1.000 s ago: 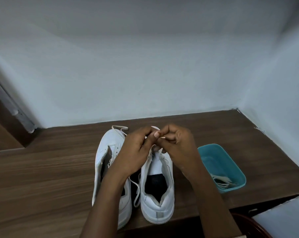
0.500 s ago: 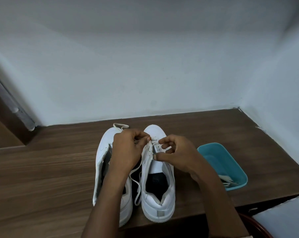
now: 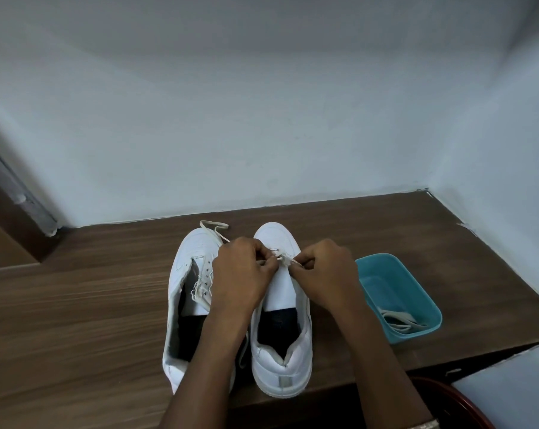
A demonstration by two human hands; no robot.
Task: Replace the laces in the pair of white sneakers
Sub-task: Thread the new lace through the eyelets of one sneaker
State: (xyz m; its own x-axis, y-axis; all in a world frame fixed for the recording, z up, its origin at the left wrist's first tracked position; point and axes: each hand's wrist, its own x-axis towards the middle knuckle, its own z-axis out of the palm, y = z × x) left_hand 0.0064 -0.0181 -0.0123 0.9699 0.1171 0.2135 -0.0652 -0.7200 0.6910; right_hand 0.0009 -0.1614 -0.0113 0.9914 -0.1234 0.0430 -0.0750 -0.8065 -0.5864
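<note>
Two white sneakers stand side by side on the wooden table, toes pointing away from me. Over the right sneaker, near its lowest eyelets, my left hand and my right hand each pinch an end of a white lace. The left sneaker has a loose lace hanging from its eyelets, and a loop of it lies past the toe. My forearms hide part of both shoes.
A teal plastic tray with more white laces in its near corner sits to the right of the shoes. Walls close the table at the back and right. A dark red rim shows below the table's front edge.
My hands have come down from above the toe to the right sneaker's eyelets and moved slightly apart, pulling the lace sideways. The shoes and tray have stayed put.
</note>
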